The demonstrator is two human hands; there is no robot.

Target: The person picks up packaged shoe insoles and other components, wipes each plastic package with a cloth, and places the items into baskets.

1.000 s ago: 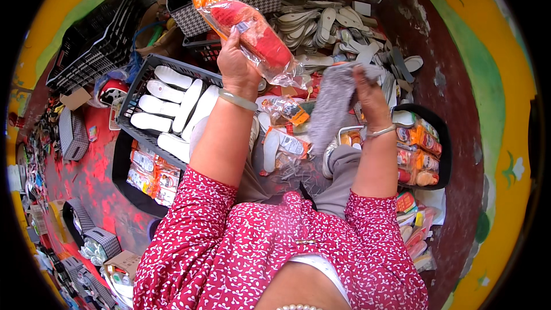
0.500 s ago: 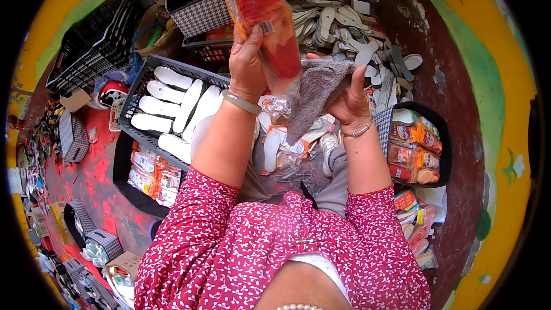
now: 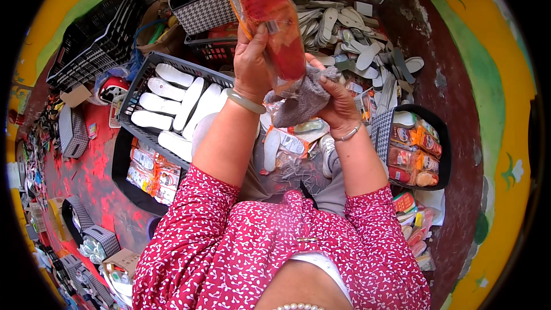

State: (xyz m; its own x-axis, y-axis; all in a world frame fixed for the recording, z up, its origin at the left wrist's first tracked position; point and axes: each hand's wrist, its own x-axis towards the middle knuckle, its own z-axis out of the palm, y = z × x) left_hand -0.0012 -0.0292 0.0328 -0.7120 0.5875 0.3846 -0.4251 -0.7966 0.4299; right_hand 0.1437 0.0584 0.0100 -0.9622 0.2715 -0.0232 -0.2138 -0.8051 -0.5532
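Black crates [image 3: 92, 51] are stacked at the upper left. Below, a dark slatted crate [image 3: 141, 134] is filled with white insoles [image 3: 163, 103], and orange-marked packets [image 3: 152, 172] are held in a black-rimmed box [image 3: 121, 166]. A red packet [image 3: 281, 37] with an orange header is pinched firmly by the left hand [image 3: 252, 60], raised in front of a houndstooth box [image 3: 201, 11]. Just below the packet, a grey fleecy piece [image 3: 298, 106] is bunched and gripped by the right hand [image 3: 341, 106]. Behind, loose insoles [image 3: 330, 26] are heaped; farther right, packages [image 3: 422, 155] are packed in a second black-rimmed box [image 3: 445, 149].

The right end of the slatted crate is hidden by the left forearm. The header is cut off at the upper edge. The right fingers are partly covered by the fleecy piece; whether it is touched by the packet's lower end cannot be told. The packet's contents are blurred by creased plastic.
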